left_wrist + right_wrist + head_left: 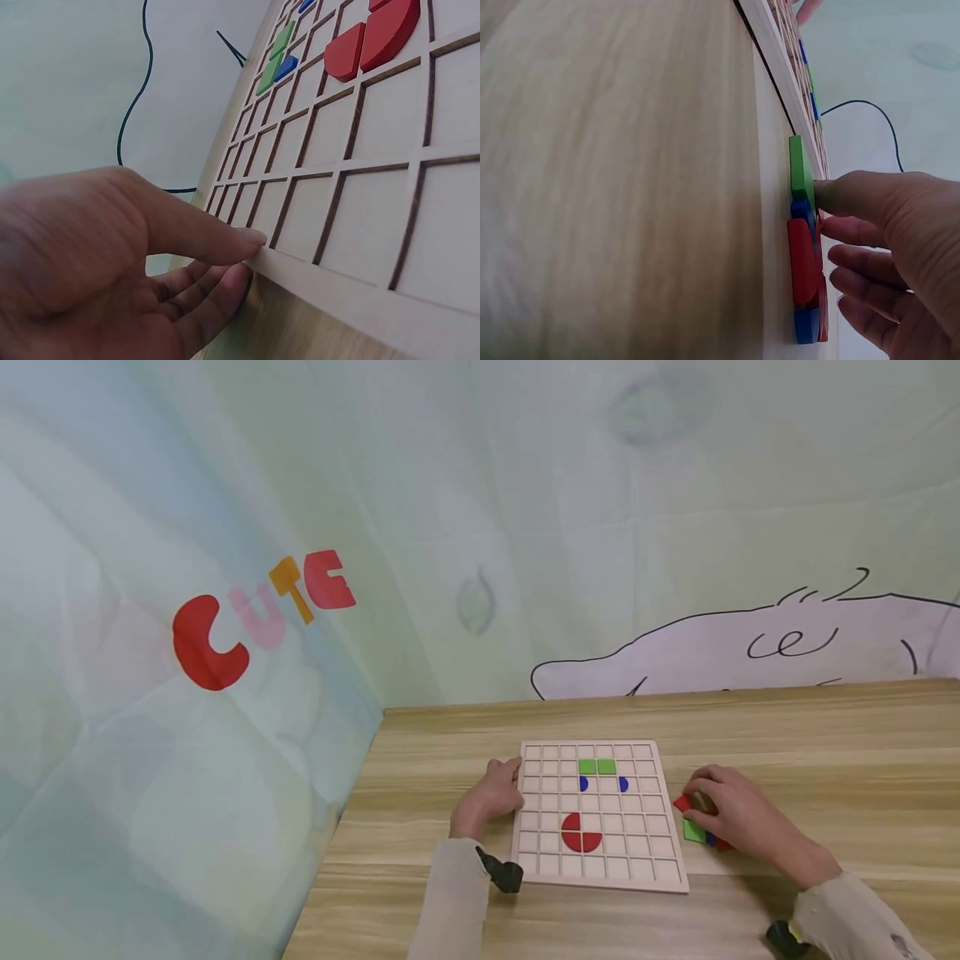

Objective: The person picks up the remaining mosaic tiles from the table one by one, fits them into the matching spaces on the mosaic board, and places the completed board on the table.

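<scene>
Head view: my 2 hands are over the wood-grain counter (420, 760), and the gridded board (627, 846) lies flat between them.
Left hand: my left hand (491, 793) grips the board by the edge nearest it; from the left wrist, my thumb shows on the rim, the other fingers bent just below it.
Right hand: my right hand (741, 812) reaches down over a red piece (682, 802), thumb and fingertips bent around it; whether they pinch it, I cannot tell.
Loose pieces: just under my right thumb lies a green piece (692, 832); blue and red ones crowd against it, partly hidden beneath that hand.
Green squares: 2 green squares (588, 767) sit side by side on the board, to the right of my left hand and slightly beyond it.
Blue pieces: 2 rounded blue pieces (583, 784) sit apart in the next row, level with my left hand.
Red quarters: 3 red quarter-rounds (572, 841) meet at a corner, right of my left hand and nearer me.
Letters: "CUTE" (210, 647) spreads across the wall covering, left of my left hand.
</scene>
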{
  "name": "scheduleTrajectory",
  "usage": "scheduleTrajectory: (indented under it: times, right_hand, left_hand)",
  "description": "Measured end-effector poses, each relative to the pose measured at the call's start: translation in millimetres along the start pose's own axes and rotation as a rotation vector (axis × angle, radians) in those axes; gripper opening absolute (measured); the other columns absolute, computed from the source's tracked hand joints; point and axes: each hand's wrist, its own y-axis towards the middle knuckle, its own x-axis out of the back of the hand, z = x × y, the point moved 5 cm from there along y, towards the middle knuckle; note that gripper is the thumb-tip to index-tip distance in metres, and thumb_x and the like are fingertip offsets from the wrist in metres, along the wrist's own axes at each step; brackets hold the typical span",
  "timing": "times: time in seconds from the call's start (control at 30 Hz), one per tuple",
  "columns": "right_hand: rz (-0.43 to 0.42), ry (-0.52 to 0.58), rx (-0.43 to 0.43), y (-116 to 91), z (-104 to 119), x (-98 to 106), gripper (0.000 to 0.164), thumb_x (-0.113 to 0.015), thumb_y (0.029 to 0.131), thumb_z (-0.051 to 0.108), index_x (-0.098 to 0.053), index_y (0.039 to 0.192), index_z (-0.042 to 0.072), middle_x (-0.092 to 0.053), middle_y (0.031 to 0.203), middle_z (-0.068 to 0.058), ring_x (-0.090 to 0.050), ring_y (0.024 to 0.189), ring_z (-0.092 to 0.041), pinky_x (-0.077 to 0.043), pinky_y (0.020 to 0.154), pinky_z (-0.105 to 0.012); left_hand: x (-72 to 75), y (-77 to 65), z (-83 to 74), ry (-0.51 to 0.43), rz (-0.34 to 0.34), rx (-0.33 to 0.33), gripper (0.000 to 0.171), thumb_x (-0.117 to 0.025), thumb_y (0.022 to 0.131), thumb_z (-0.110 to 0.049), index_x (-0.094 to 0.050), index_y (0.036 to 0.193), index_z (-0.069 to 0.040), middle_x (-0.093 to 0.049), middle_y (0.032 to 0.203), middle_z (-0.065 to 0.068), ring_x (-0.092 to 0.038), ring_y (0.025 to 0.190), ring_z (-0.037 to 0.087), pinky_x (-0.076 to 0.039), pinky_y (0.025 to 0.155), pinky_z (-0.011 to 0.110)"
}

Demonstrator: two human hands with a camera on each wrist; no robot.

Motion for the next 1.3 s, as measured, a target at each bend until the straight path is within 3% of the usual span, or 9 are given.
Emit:
scheduleTrajectory:
  times: [0.33,0.63,1.3]
  right_hand:
    - [-0.003,-0.008,0.02,3,2,2,0.03,-0.078,0.076,0.025,-0.071,0.097,0.006,-0.062,0.108,-0.013,-0.057,0.099,-0.031,-0.047,0.087,-0.051]
    - [-0.072,-0.026,0.098,9,12,9,0.029,-0.079,0.074,0.026,-0.07,0.096,0.009,-0.063,0.107,-0.012,-0.059,0.097,-0.031,-0.047,0.086,-0.051]
    - [-0.022,0.042,0.126,20,47,0,0.021,-0.078,0.077,0.025,-0.071,0.096,0.018,-0.063,0.111,-0.008,-0.058,0.105,-0.029,-0.048,0.09,-0.048]
  left_hand:
    - [-0.4,0.4,0.8,-0.015,0.004,0.024,0.077,-0.055,0.077,0.005,-0.032,0.149,-0.008,-0.037,0.125,0.017,-0.042,0.093,0.027,-0.035,0.072,0.033]
    - [0.2,-0.6,-0.5,-0.009,0.001,0.026,0.076,-0.055,0.077,0.005,-0.033,0.149,-0.008,-0.037,0.127,0.018,-0.042,0.096,0.027,-0.035,0.076,0.035]
    - [-0.5,-0.2,0.4,-0.002,0.004,0.046,0.076,-0.055,0.079,0.004,-0.032,0.15,-0.009,-0.036,0.128,0.017,-0.043,0.096,0.027,-0.036,0.075,0.035]
